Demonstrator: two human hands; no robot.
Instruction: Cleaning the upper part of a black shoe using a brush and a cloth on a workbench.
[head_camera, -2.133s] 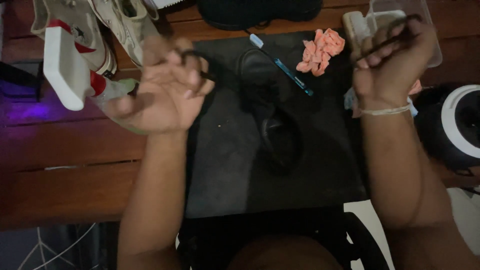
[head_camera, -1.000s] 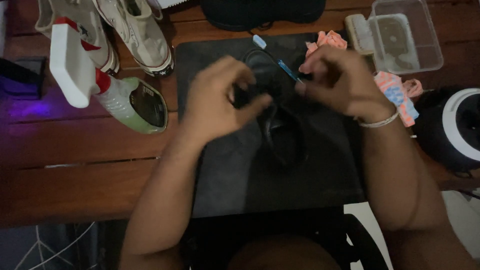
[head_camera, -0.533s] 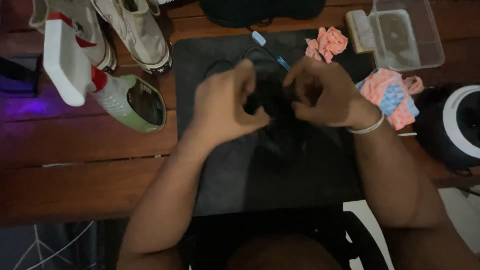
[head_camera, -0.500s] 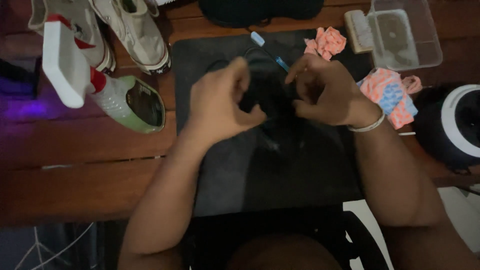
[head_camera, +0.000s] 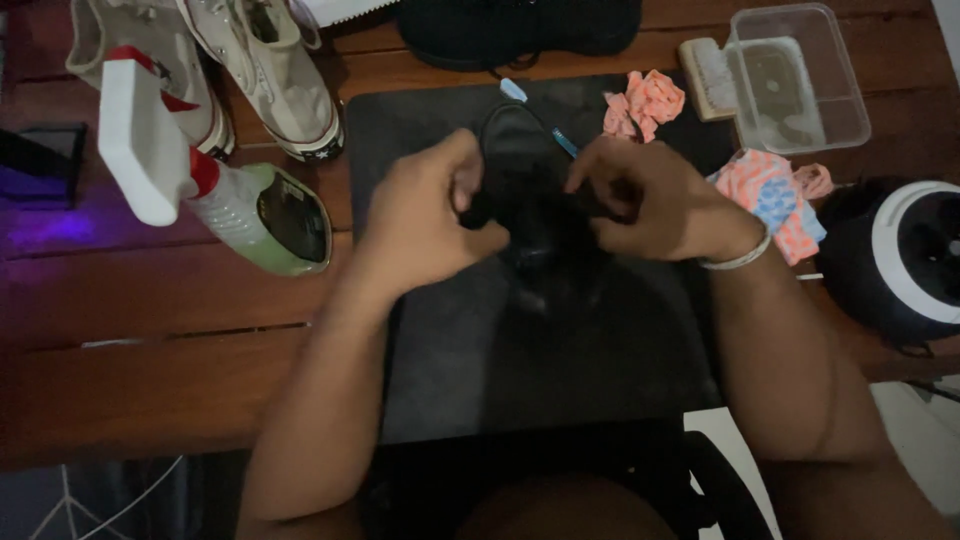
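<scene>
The wooden worktop (head_camera: 150, 320) carried a dark mat (head_camera: 560, 370) dead centre, and on it sat a black shoe (head_camera: 535, 215), toe toward 12 o'clock. Both hands were pinched in tight over the middle of it: the left hand (head_camera: 430, 225) closed at the shoe's 9 o'clock side, the right hand (head_camera: 650, 205) closed at its 3 o'clock side. It looked like each held something thin and dark, a lace I'd guess, but it was too murky to say for sure.

If it was lacing, I'd say keep even tension on both ends and hold the shoe flat on the mat.

Room was tight. A pair of white sneakers (head_camera: 250, 75) and a spray bottle (head_camera: 215, 190) crowded 10 o'clock, a clear plastic tub (head_camera: 795, 75) with a brush (head_camera: 708, 75) sat at 1 o'clock, and a pink-and-blue cloth (head_camera: 775, 195) lay just beside the right wrist. A blue toothbrush (head_camera: 540, 115) lay at 12. The open mat was all at 6 o'clock.
</scene>
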